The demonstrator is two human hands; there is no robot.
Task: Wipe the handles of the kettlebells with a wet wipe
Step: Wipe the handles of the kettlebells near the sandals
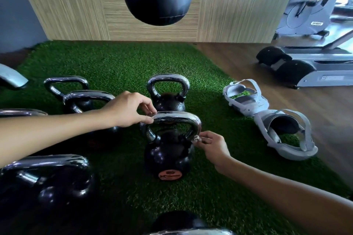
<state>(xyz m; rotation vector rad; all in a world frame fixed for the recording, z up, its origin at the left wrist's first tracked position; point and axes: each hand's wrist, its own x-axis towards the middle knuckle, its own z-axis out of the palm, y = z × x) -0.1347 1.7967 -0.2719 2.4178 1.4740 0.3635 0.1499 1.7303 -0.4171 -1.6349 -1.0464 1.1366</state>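
closely amid other kettlebells point(168, 101), left fingers point(147, 119) pinch the handle point(177, 117), right fingers point(206, 137) pinch the wipe point(196, 138).

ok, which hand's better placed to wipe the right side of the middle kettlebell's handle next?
Right. The right hand pinches the wipe against the right leg of the handle. The left hand pinches the handle's top left end, likely steadying it.
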